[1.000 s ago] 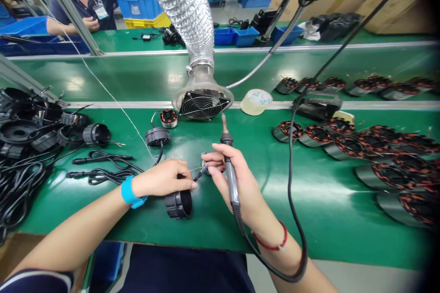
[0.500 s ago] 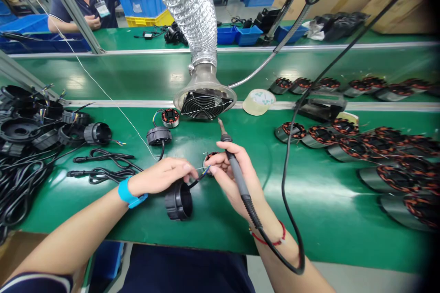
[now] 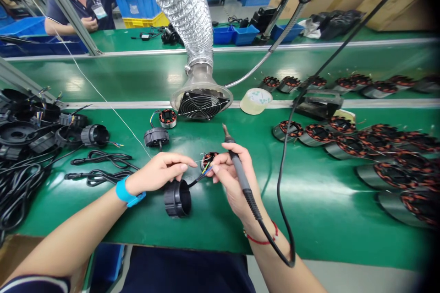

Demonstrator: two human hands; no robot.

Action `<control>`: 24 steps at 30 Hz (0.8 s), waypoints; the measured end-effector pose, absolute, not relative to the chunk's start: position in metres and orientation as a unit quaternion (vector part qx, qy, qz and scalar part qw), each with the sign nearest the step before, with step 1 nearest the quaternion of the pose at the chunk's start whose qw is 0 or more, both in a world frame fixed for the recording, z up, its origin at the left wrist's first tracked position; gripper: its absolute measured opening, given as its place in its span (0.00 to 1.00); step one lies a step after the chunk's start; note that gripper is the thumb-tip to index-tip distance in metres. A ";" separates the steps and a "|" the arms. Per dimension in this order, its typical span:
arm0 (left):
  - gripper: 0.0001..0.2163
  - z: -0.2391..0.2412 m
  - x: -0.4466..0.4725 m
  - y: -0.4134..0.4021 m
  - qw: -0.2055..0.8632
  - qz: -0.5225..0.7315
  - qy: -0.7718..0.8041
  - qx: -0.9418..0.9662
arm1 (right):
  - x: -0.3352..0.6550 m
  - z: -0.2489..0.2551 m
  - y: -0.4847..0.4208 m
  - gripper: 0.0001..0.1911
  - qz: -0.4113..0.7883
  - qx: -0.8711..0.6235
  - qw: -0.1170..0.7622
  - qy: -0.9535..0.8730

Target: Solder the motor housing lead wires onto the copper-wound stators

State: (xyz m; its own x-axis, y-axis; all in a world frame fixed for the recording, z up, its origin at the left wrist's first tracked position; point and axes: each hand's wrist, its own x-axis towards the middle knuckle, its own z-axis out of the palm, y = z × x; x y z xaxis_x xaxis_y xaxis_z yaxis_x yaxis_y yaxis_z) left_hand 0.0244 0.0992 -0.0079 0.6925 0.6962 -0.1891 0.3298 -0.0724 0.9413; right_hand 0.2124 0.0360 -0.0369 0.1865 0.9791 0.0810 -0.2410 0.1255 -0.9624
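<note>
Right hand (image 3: 228,187) clamped on iron (image 3: 237,165); left hand (image 3: 158,174) fingers pinched together above housing (image 3: 178,199). Wires (image 3: 205,168) between hands. Fan (image 3: 201,104) behind; stators (image 3: 343,139) right.

Green bench top (image 3: 319,210) — black round housing (image 3: 178,198), copper-orange wound stators (image 3: 378,146), bright blue wristband (image 3: 126,193), silver ribbed duct (image 3: 185,4).

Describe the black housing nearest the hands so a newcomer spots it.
Start at the silver duct and come toward the near edge of the green table. Below the left hand lies a black housing. Unlike the heap at far left, it lies alone, its cable rising to the right hand, which holds the soldering iron.
</note>
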 end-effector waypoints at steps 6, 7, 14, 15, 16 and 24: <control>0.14 -0.011 0.028 0.097 0.575 0.152 0.368 0.714 | 0.212 -0.039 0.035 0.21 0.518 -0.415 0.643 -0.382; 0.13 -0.010 0.028 0.097 0.574 0.150 0.369 0.716 | 0.212 -0.040 0.035 0.22 0.516 -0.412 0.644 -0.386; 0.13 -0.008 0.027 0.096 0.567 0.126 0.356 0.732 | 0.214 -0.041 0.033 0.24 0.475 -0.407 0.647 -0.436; 0.13 -0.007 0.028 0.097 0.561 0.121 0.354 0.739 | 0.214 -0.040 0.033 0.24 0.473 -0.405 0.644 -0.444; 0.13 -0.005 0.029 0.098 0.550 0.117 0.347 0.751 | 0.214 -0.039 0.032 0.23 0.470 -0.402 0.642 -0.453; 0.15 0.006 0.050 0.101 0.733 0.075 0.264 0.622 | 0.217 -0.031 0.027 0.23 0.333 -0.399 0.615 -0.593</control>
State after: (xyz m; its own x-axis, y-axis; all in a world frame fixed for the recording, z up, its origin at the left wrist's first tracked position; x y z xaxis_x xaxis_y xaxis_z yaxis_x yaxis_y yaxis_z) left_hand 0.0504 0.1008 0.0064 0.8495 0.4389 -0.2929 0.2177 0.2142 0.9522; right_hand 0.2165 0.0265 -0.0313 0.0736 0.8831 0.4635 0.0639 0.4596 -0.8858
